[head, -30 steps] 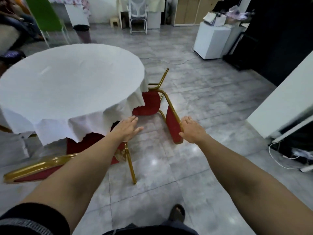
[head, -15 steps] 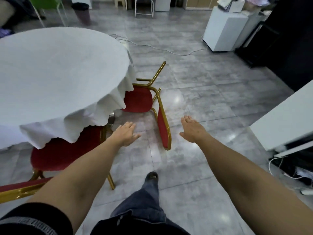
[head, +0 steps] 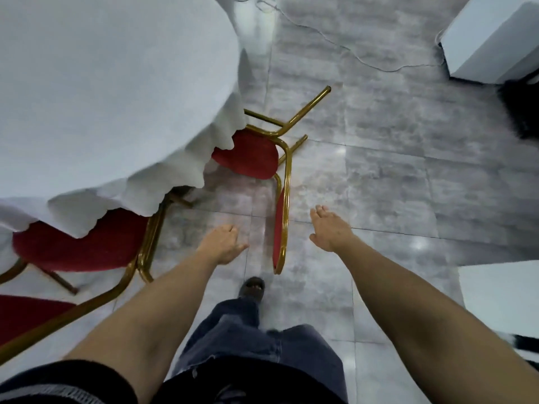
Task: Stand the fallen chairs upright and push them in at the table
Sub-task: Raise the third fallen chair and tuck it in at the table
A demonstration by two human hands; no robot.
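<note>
Fallen chair (head: 256, 158) on grey tiled floor (head: 379, 170)

Single head-worn view, pitched steeply down.
It looks forward over both outstretched forearms onto the grey tiled floor (head: 379, 185), close in, with the cloth-covered counter (head: 102, 83) filling the upper left.

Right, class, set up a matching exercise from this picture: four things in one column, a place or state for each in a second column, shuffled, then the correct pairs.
Things
1. fallen red-cushioned gold-framed chair
2. round table in a white cloth
3. thin white cable
4. left hand

Places or states
A. open, holding nothing
B. lying on its side on the grey tiles
C. trailing across the floor toward a white cabinet
D. upper left, cloth hanging over a chair seat

Pairs: 1-B, 2-D, 3-C, 4-A
</note>
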